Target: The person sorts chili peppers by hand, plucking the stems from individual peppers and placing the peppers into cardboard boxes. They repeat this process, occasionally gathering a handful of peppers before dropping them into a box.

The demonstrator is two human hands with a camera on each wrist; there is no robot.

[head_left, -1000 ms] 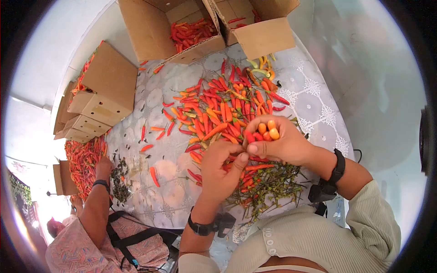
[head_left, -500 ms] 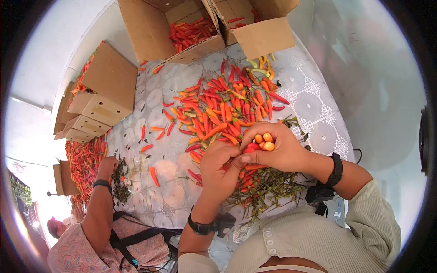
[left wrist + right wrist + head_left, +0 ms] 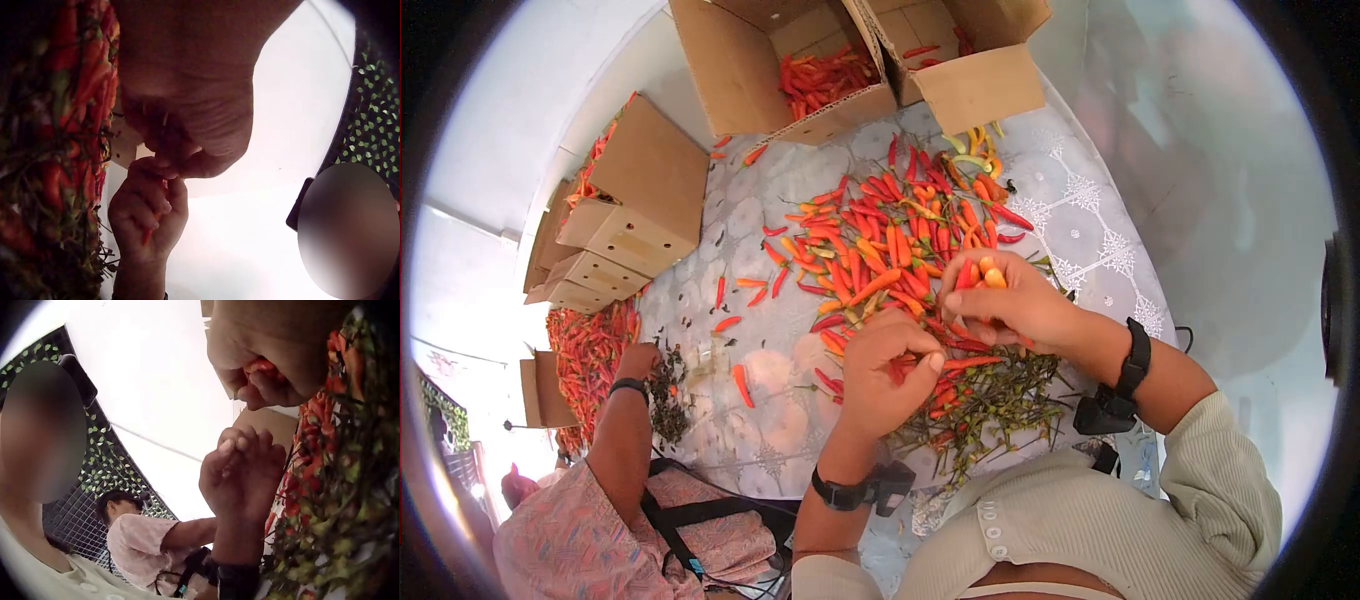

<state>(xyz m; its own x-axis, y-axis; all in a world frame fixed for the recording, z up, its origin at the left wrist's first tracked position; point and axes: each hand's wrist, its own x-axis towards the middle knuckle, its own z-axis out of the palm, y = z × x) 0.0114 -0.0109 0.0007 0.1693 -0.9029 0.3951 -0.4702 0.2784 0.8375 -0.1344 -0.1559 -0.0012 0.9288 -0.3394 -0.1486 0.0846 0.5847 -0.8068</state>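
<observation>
Over a heap of red and orange chili peppers (image 3: 855, 240), my right hand (image 3: 1015, 305) grips several chilies (image 3: 975, 272), their rounded ends showing above its curled fingers. A red chili (image 3: 147, 236) also shows against its palm in the left wrist view. Just to the left, my left hand (image 3: 885, 375) is raised with its fingers curled in and its thumb near the index finger. No chili shows in its palm in the right wrist view. Beneath the hands lies a pile of green stems (image 3: 990, 415), with red chilies mixed in along its edge.
Two open cardboard boxes (image 3: 990, 90) with chilies stand at the far side. More boxes (image 3: 645, 190) stand on the left. Another person's hand (image 3: 638, 362) is beside a large chili heap (image 3: 590, 350) and dark scraps (image 3: 668, 400). Loose chilies (image 3: 742, 385) dot the patterned tablecloth (image 3: 1090, 230).
My hands, close together at a chili half a second ago, have drawn slightly apart. The right hand has turned, so its chilies sit differently. The other person's hand has shifted slightly beside the left heap.
</observation>
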